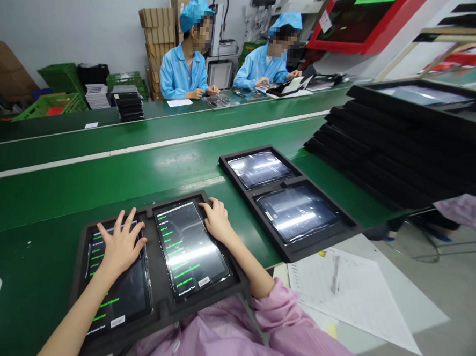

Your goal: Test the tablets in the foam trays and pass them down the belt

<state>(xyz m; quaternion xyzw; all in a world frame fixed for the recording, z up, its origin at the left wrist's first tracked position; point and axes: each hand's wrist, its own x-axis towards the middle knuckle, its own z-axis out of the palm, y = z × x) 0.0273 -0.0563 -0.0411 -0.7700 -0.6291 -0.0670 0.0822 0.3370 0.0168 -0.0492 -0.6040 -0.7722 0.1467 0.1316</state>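
In front of me a black foam tray (151,258) holds two tablets side by side, both lit with lists of mostly green text. Over the upper part of the left tablet (130,287) my left hand (120,244) is spread, fingers apart; whether the fingertips touch the glass I cannot tell. My right hand (218,220) rests at the upper right edge of the right tablet (195,250), fingers loosely bent over the tray's rim and holding nothing. White labels sit near the lower ends of both screens.
A second black tray (254,199) with two dark, film-covered tablets lies to the right on the green bench (174,166). Behind it rises a tall stack of black trays (401,139). Papers (352,287) lie at lower right. Two people in blue caps and coats (183,72) sit across the bench.
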